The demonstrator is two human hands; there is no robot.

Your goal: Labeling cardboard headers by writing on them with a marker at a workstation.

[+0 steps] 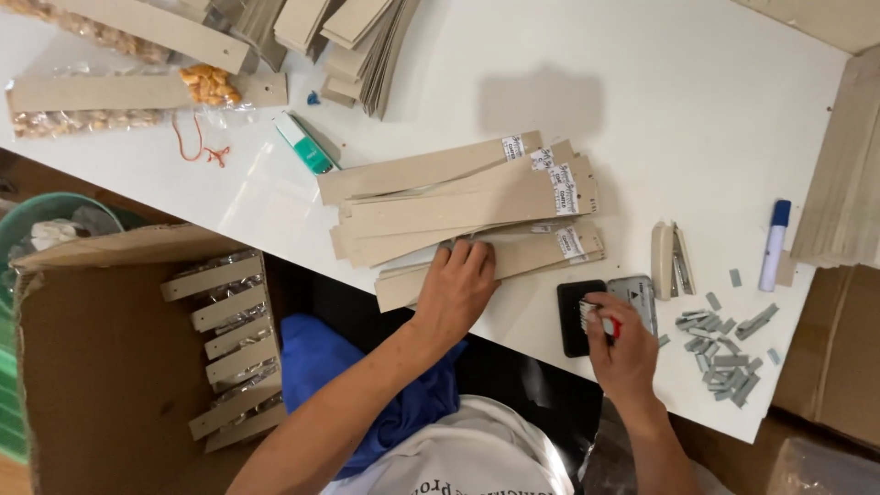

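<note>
Several packets with card headers already stand in rows inside the open cardboard box (110, 367) at the far left, which suggests a fair share of the packing is behind; above it on the white table (697, 110) lie a few clear snack bags (110, 101) with card tops, and a green stapler (305, 144). At the centre a fanned heap of brown card strips (458, 206), some bearing small white labels, looks unprocessed, so much seems left. The left hand (456, 289) lies flat and open on the lowest strips, fingers pressing them down. To its right the right hand (623, 344) pinches a small stamp (594, 318) against a black ink pad (577, 316). Further right sit a beige stapler (667, 259), scattered staple bars (724, 353) and a blue-capped marker (775, 243). More card stacks (843, 174) crowd the right edge; cartons stand on the floor beyond.
</note>
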